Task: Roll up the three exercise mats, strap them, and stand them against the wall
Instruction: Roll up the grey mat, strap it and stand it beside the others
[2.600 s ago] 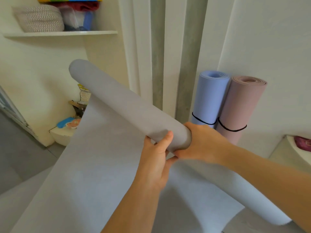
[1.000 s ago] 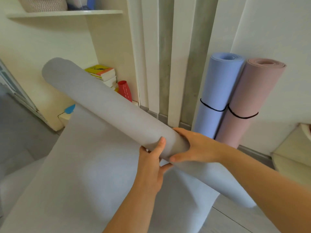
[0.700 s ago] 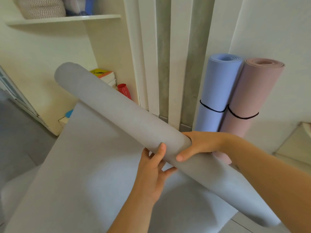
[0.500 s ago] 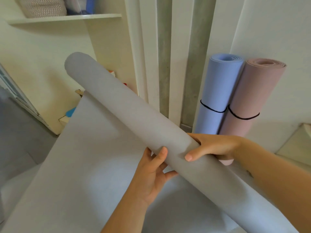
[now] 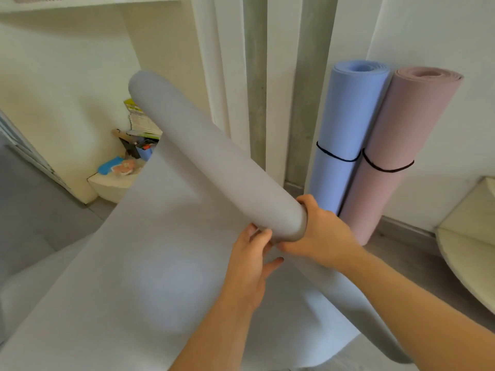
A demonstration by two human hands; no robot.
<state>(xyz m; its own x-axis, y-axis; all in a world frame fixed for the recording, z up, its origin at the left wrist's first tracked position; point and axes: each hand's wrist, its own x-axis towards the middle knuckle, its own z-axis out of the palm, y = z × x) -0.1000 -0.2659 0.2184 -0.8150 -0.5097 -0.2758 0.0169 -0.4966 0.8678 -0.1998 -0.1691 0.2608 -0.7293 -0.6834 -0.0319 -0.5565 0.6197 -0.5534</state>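
A grey exercise mat [image 5: 211, 167] is partly rolled and held in the air, its roll slanting up to the left while the loose sheet hangs down toward me. My right hand [image 5: 321, 236] grips the near end of the roll. My left hand [image 5: 250, 263] holds the roll from below, fingers curled against it beside the right hand. A blue rolled mat [image 5: 348, 124] and a pink rolled mat [image 5: 396, 145] stand upright against the wall, each with a black strap round its middle.
A low cream shelf [image 5: 112, 180] at the left carries books [image 5: 139, 121] and small clutter. A cream rounded surface [image 5: 471, 236] sits at the right edge. A grey pillar [image 5: 255, 76] and white panels rise behind the roll. Grey floor lies at the left.
The roll has swung more upright and my right hand has slid from its side to its near end. My left hand has moved up close under that end. The view has tilted down.
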